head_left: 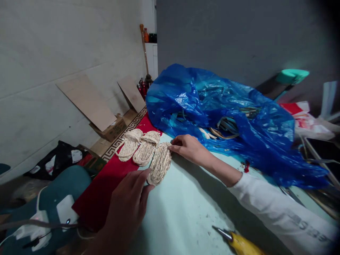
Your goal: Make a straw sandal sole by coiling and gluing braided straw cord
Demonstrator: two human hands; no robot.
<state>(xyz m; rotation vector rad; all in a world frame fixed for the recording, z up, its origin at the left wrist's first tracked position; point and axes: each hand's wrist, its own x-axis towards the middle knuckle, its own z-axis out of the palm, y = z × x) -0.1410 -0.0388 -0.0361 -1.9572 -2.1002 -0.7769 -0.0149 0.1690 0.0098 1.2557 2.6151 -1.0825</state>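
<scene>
An oval woven straw sole [160, 163], made of pale braided cord, lies on the light green tabletop [183, 202]. My left hand [131, 196] pinches its near end between thumb and fingers. At its far end my right hand [190, 148] grips the edge, with the fingers bent and partly hidden. Two similar woven straw pieces lie side by side just left of it: a middle one [146, 150] and a left one [129, 145], each with a raised band at its far end. They rest partly on a red cloth [106, 191].
A large crumpled blue plastic bag [180, 92] with flat strips inside covers the table's back. A yellow-handled awl [243, 244] lies at the front right. Left of the table stand a green stool [66, 180] with a power strip [39, 226] and leaning boards [87, 99].
</scene>
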